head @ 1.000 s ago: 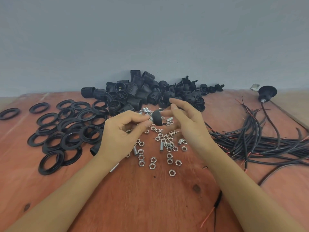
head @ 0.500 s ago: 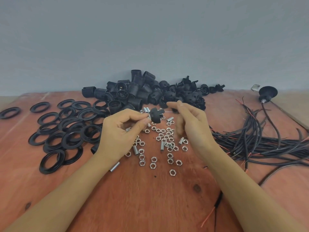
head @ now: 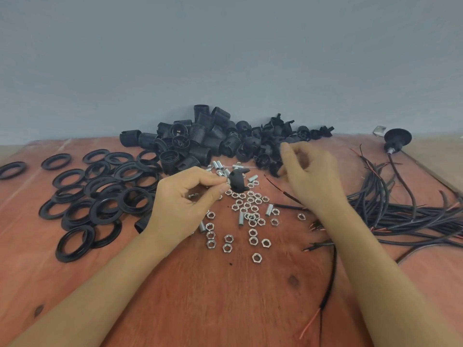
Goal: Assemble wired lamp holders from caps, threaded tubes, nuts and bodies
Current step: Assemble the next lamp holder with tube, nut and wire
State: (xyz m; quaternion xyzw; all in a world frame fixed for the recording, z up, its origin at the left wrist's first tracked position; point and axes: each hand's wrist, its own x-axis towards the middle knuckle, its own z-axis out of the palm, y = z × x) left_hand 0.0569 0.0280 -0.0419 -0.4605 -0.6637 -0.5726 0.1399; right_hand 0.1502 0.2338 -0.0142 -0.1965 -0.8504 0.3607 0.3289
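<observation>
Above mid counter (head: 225, 301): black cap (head: 239, 182) is held up over the scattered nuts (head: 253, 240).
Left hand (head: 183, 204): cap is pinched at its left end between thumb and forefinger. Silver metal is seen at the pinch; tube or nut cannot be told.
Right hand (head: 313, 179): blurred and kept apart from the held cap. Fingers are curled at the near edge of the cap pile (head: 275, 131); whether anything is grasped cannot be told.
Loose nuts: spread flat below and between the hands.
Threaded tubes (head: 241, 219): a few are laid among the nuts, more just behind the held cap.
Bodies (head: 200, 144): heaped at the back of the counter, left of the cap pile.
Rings (head: 94, 211): overlapped flat at left.
Wires (head: 413, 216): bundled at right, bare ends pointed toward the nuts.
Wired holder (head: 397, 137): set at the far right corner.
</observation>
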